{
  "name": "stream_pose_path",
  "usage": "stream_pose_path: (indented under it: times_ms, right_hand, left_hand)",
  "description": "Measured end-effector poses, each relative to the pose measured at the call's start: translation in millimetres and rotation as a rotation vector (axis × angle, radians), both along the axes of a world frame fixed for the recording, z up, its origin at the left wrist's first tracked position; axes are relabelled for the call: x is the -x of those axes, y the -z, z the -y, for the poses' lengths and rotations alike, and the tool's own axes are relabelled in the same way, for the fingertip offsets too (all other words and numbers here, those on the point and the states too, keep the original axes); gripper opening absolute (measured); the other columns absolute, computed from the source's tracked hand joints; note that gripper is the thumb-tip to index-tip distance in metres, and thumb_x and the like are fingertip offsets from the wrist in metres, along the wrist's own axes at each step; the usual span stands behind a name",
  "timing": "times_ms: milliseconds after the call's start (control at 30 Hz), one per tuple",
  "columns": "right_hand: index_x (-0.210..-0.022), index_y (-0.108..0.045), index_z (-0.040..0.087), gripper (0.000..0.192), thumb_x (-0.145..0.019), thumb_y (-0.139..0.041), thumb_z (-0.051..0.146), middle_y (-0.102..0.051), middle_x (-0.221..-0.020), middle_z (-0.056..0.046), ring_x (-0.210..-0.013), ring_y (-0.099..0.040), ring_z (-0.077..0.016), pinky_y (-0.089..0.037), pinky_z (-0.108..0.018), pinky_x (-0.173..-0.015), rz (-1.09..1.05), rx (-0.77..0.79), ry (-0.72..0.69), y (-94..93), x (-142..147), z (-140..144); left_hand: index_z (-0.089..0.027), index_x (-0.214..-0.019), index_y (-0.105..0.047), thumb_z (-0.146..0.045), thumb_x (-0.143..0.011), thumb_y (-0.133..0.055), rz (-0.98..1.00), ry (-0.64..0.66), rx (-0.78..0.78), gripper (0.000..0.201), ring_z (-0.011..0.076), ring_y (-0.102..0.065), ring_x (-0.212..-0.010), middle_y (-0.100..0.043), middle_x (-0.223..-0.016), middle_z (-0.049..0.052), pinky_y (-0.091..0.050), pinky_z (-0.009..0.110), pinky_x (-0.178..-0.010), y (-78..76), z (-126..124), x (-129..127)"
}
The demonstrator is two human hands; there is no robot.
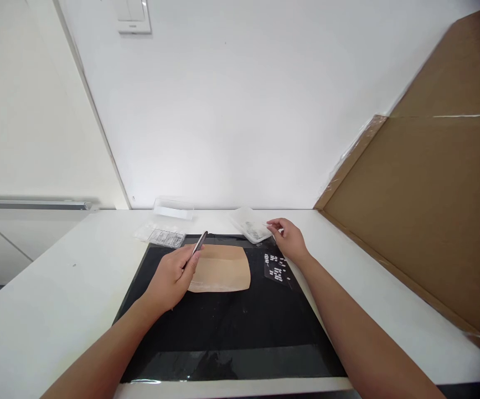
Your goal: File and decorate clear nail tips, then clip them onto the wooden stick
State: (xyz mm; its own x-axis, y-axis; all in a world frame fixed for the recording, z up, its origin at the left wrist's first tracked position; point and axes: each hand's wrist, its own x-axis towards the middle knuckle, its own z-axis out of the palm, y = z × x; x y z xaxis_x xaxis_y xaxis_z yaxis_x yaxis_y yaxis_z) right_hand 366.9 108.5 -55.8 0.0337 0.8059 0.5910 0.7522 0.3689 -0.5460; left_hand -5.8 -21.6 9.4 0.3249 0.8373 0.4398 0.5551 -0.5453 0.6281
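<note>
My left hand [173, 277] is closed around a slim dark tool [199, 243] with a pale edge, its tip pointing up and away; its exact kind does not show. That hand covers the left end of a shallow brown paper tray [223, 271] on the black mat [223, 321]. At the mat's far right corner, my right hand [288, 239] pinches a small thin white piece [267, 224] between thumb and forefinger. Just left of those fingertips is a translucent plastic tub [258, 238] with small pieces inside. Below the right hand lies a dark patch with several small white pieces [278, 272].
A clear plastic box [173, 209] stands against the wall, with a clear packet with black print [167, 238] in front of it. A brown cardboard panel [422, 221] leans along the right side of the white table [57, 310].
</note>
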Motion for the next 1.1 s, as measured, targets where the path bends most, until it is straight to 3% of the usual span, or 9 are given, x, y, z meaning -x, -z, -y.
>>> stream_pose_path:
  times_ms: [500, 900, 1100]
  right_hand:
    - [-0.101, -0.073, 0.023, 0.024, -0.094, -0.065, 0.045, -0.065, -0.097, -0.008, -0.083, -0.064, -0.0225, -0.054, -0.039, -0.077, 0.017, -0.09, 0.005, -5.1, 3.2, 6.2]
    - [-0.094, -0.065, 0.023, 0.017, -0.095, -0.06, 0.039, -0.07, -0.094, -0.007, -0.085, -0.066, -0.0233, -0.052, -0.04, -0.083, 0.037, -0.057, -0.04, -3.7, 2.0, 4.0]
    - [-0.114, -0.064, 0.021, 0.027, -0.097, -0.055, 0.039, -0.071, -0.096, -0.007, -0.084, -0.066, -0.0243, -0.053, -0.041, -0.081, -0.012, -0.034, -0.006, 1.5, -1.1, -1.0]
  left_hand:
    - [-0.017, -0.114, -0.07, -0.038, -0.11, -0.038, -0.009, -0.005, -0.026, 0.039, 0.014, -0.056, -0.052, -0.054, -0.061, -0.003, -0.048, 0.025, -0.059, 1.2, -1.2, 1.0]
    - [-0.017, -0.114, -0.07, -0.038, -0.11, -0.038, -0.02, -0.01, -0.03, 0.038, 0.014, -0.055, -0.05, -0.052, -0.058, -0.004, -0.047, 0.026, -0.06, 0.8, -1.0, 1.0]
    - [-0.018, -0.113, -0.07, -0.038, -0.11, -0.039, -0.012, -0.017, -0.021, 0.037, 0.0135, -0.056, -0.051, -0.056, -0.062, -0.003, -0.047, 0.025, -0.055, 0.7, -0.5, 1.0]
